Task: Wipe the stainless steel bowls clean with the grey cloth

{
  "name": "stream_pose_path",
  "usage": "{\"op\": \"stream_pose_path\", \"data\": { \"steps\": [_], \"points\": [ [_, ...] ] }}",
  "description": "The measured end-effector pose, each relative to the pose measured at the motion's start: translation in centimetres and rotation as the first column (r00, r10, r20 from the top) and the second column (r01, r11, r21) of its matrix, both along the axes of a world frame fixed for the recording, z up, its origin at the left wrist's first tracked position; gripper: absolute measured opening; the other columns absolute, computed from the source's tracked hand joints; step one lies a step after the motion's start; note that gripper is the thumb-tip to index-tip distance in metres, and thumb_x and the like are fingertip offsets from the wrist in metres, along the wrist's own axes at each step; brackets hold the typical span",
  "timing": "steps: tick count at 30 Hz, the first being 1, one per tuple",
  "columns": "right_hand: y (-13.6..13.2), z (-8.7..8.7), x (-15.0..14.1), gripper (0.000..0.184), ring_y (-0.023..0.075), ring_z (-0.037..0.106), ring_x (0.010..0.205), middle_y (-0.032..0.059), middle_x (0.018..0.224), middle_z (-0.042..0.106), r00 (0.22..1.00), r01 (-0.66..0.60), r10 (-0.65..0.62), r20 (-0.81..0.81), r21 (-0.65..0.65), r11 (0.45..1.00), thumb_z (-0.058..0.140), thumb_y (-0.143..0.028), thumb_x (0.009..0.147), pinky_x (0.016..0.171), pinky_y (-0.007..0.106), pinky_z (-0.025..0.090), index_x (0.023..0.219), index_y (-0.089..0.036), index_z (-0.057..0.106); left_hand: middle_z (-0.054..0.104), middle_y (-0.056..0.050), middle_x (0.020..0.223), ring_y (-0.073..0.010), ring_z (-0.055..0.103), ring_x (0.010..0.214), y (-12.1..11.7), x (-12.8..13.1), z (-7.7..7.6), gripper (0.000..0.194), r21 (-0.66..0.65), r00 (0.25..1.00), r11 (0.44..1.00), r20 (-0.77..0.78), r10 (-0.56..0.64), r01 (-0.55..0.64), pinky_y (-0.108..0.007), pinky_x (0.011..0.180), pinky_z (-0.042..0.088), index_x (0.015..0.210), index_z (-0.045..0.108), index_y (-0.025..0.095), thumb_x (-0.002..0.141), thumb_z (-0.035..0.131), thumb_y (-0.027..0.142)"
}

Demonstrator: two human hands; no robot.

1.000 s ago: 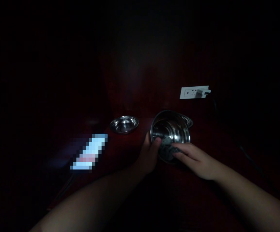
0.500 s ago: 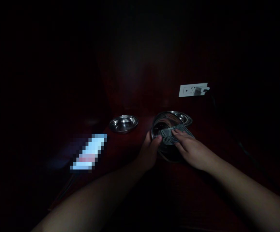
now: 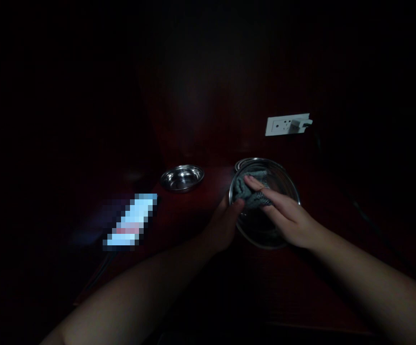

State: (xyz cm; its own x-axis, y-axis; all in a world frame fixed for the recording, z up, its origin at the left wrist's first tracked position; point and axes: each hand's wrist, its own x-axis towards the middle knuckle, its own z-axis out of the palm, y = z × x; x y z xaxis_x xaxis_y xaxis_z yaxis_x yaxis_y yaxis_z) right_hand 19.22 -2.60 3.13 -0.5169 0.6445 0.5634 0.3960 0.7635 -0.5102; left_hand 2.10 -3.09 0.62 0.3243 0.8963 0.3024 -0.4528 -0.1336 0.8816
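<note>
A shiny metal bowl (image 3: 287, 179) is tilted so its inside faces me. My left hand (image 3: 227, 220) grips its left rim, the thumb over the edge and the other fingers hidden behind. Inside the bowl, my right hand (image 3: 283, 211) presses a grey-green cloth (image 3: 246, 189) against the wall, with its fingers over the cloth. Behind the tilted bowl, part of another metal dish's rim (image 3: 242, 164) shows; the rest is covered.
To the left, a second metal bowl (image 3: 182, 178) stands upright on the dark red table (image 3: 179, 225). A lit phone (image 3: 132, 223), blurred out, lies nearer with a cable. A white wall socket (image 3: 280, 125) holds a plug. Much of the surroundings is dark.
The bowl has turned to face me more openly. My right hand and the cloth have shifted up and left inside it. The whole view has tipped slightly.
</note>
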Motion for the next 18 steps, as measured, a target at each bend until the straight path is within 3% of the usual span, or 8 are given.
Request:
{"op": "stream_pose_path", "data": {
  "steps": [3, 8, 14, 18],
  "points": [
    [-0.1, 0.0, 0.0, 0.050, 0.0207, 0.024, 0.139, 0.0036, 0.150, 0.031, 0.992, -0.099, 0.100, 0.074, -0.016, 0.995, 0.037, -0.025, 0.093, 0.116, 0.044, 0.018, 0.143, -0.022, 0.032, 0.052, -0.008, 0.136, -0.0258, 0.044, 0.128, 0.0, 0.2, -0.1, 0.051, 0.017, 1.000, 1.000, 0.010, -0.012, 0.012, -0.039, 0.107, 0.033, 0.132, 0.046, 0.021, 0.086, 0.051, 0.045],
    [-0.1, -0.4, 0.2, 0.045, 0.0215, 0.027, 0.138, 0.0059, 0.149, 0.033, 0.976, -0.182, 0.189, 0.110, -0.069, 0.981, 0.038, -0.024, 0.093, 0.115, 0.045, 0.022, 0.138, -0.020, 0.039, 0.059, -0.010, 0.127, -0.0262, 0.050, 0.121, 0.3, 0.1, -0.4, 0.049, 0.011, 0.999, 1.000, -0.035, 0.009, -0.009, -0.040, 0.105, 0.035, 0.123, 0.053, 0.015, 0.088, 0.046, 0.048],
    [-0.3, 0.0, 0.3, 0.033, 0.0233, 0.035, 0.135, 0.0103, 0.140, 0.046, 0.953, -0.248, 0.268, 0.141, -0.149, 0.957, 0.038, -0.023, 0.093, 0.112, 0.045, 0.028, 0.121, -0.017, 0.053, 0.064, -0.010, 0.118, -0.0275, 0.056, 0.114, 0.6, -0.1, -0.8, 0.051, -0.028, 0.993, 0.996, -0.088, 0.083, -0.085, -0.041, 0.101, 0.038, 0.119, 0.056, 0.014, 0.085, 0.047, 0.052],
    [-0.6, 0.6, 0.1, 0.026, 0.0223, 0.049, 0.122, 0.0110, 0.123, 0.058, 0.948, -0.274, 0.298, 0.115, -0.188, 0.943, 0.038, -0.024, 0.093, 0.102, 0.038, 0.040, 0.107, -0.015, 0.058, 0.063, -0.010, 0.119, -0.0287, 0.055, 0.115, 0.7, -0.1, -1.3, 0.051, -0.074, 0.999, 0.996, -0.016, 0.044, -0.045, -0.042, 0.100, 0.040, 0.112, 0.060, 0.013, 0.085, 0.044, 0.054]
  ]
}}
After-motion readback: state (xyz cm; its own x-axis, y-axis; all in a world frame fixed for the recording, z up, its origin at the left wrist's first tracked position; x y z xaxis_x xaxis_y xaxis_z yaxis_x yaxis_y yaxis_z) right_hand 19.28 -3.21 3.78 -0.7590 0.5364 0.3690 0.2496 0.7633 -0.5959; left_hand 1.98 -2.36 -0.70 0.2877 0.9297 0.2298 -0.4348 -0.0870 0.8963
